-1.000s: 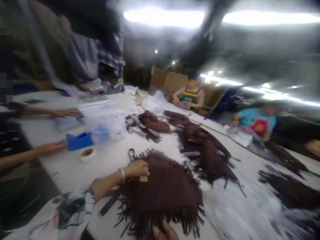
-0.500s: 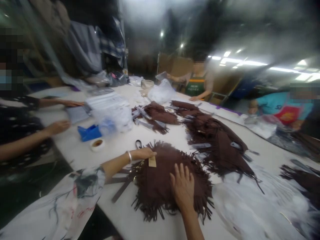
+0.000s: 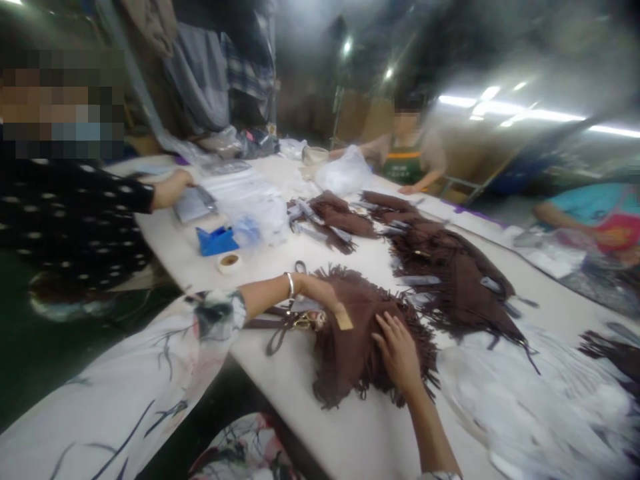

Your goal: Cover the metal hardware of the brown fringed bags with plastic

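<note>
A dark brown fringed bag [image 3: 345, 360] lies on the white table in front of me, its surface creased in the middle. At its upper left, my left hand [image 3: 323, 295] reaches across with the fingers pressed together, a small tan tag [image 3: 343, 317] at their tips. My right hand [image 3: 400, 353] rests on the bag's right side, fingers apart and a little bent, holding nothing. Metal clasps [image 3: 305, 321] and brown straps [image 3: 276, 339] stick out from the bag's left edge, below my left wrist.
More brown fringed bags [image 3: 450, 267] lie beyond, with clear plastic bags [image 3: 545, 407] at the right. A tape roll [image 3: 229, 263], a blue object [image 3: 216, 241] and plastic packs [image 3: 260, 200] sit at the left. Co-workers stand around the white table [image 3: 280, 393], one close at the left.
The view has swung left. The bag has become creased and bunched, with my hands nearer each other on it. The left co-worker's arm has moved over a grey pack.
</note>
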Demonstrator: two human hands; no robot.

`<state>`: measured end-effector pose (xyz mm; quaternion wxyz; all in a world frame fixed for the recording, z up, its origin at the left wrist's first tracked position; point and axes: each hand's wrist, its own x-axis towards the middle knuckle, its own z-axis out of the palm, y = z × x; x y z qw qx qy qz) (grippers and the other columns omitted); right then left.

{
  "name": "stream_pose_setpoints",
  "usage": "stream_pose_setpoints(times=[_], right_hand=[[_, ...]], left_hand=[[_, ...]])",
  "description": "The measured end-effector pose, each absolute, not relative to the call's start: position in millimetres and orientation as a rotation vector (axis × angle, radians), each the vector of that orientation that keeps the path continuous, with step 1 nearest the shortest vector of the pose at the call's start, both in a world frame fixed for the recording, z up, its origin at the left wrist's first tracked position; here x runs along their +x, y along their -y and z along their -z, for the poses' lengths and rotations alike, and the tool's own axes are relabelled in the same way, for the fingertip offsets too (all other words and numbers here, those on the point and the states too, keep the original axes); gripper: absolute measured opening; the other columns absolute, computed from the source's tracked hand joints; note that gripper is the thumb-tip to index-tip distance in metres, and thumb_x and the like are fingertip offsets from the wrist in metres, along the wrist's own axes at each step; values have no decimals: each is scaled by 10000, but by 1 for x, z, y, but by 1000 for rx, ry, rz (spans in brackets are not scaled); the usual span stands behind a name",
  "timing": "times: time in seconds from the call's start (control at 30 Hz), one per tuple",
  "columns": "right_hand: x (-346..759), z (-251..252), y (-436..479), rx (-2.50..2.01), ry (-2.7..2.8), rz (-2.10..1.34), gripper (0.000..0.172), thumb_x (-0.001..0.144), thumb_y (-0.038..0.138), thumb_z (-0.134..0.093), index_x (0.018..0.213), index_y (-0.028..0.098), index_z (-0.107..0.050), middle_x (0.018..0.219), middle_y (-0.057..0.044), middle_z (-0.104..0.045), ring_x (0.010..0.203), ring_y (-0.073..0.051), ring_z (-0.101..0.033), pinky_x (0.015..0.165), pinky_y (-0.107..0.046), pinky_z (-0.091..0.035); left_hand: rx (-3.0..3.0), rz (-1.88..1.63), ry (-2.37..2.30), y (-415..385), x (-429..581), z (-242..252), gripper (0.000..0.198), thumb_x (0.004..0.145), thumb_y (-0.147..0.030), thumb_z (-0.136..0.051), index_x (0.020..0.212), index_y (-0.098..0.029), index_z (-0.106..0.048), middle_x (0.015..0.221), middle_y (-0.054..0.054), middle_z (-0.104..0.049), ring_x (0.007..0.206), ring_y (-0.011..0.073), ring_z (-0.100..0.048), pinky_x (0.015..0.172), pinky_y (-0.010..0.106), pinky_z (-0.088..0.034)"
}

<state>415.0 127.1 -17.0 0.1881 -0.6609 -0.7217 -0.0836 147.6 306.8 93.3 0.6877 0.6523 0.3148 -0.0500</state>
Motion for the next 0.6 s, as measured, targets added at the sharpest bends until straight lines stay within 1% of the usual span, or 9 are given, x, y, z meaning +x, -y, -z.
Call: stream_pose_setpoints(times=[0.1, 0.2, 0.27, 0.33, 0.4, 0.47, 0.53, 0.6], right_hand=[[414, 18, -128, -1864, 2039, 256, 499, 983, 444, -366, 1402, 199, -483, 1478, -109, -443, 1386, -281, -344, 1082, -460, -349], [412, 21, -128, -1876, 2044, 288, 492, 986, 436, -363, 1400, 200, -485, 1477, -103, -446, 1384, -280, -344, 1080, -452, -346], [411, 23, -128, -1893, 2046, 310, 490, 987, 437, -359, 1398, 201, -488, 1470, -103, -456, 1381, -280, -350, 1072, -449, -349], [411, 25, -128, -1913, 2044, 334, 490, 988, 441, -358, 1398, 205, -489, 1464, -104, -464, 1375, -279, -360, 1064, -450, -353], [410, 27, -128, -1929, 2037, 357, 492, 986, 447, -360, 1400, 213, -487, 1465, -101, -464, 1371, -280, -368, 1058, -451, -354], [409, 28, -127, -1938, 2033, 376, 495, 985, 454, -359, 1398, 215, -489, 1469, -98, -459, 1372, -284, -365, 1059, -454, -349], [406, 28, -126, -1942, 2027, 382, 493, 987, 452, -356, 1393, 210, -495, 1473, -99, -453, 1373, -293, -362, 1063, -463, -341], [402, 23, -126, -1938, 2019, 366, 485, 991, 437, -355, 1391, 201, -497, 1472, -107, -454, 1370, -303, -364, 1064, -477, -338]], left_hand=[[1356, 213, -676, -302, 125, -87, 278, 675, -399, -793, 719, -142, -695, 642, 51, -678, 673, 244, -636, 649, 364, -531], [1268, 274, -642, -297, 96, -81, 302, 680, -410, -777, 737, -131, -678, 700, 95, -699, 675, 257, -672, 619, 367, -542], [1238, 262, -625, -293, 77, -80, 295, 665, -379, -785, 783, -131, -678, 768, 100, -713, 720, 251, -691, 656, 357, -547], [1199, 179, -601, -286, 62, -81, 304, 664, -349, -789, 865, -148, -681, 831, 75, -718, 757, 217, -692, 744, 348, -545], [1112, 62, -557, -276, 51, -81, 364, 675, -337, -787, 973, -158, -678, 899, 71, -718, 807, 195, -684, 841, 353, -523], [1004, -58, -524, -264, 45, -77, 438, 685, -337, -784, 1062, -150, -664, 969, 93, -709, 894, 204, -669, 902, 370, -496], [941, -154, -586, -250, 43, -68, 472, 668, -345, -793, 1076, -150, -657, 989, 103, -701, 951, 222, -653, 910, 384, -489], [946, -228, -759, -237, 43, -59, 451, 633, -361, -806, 1004, -150, -662, 945, 98, -701, 921, 230, -654, 868, 383, -500]])
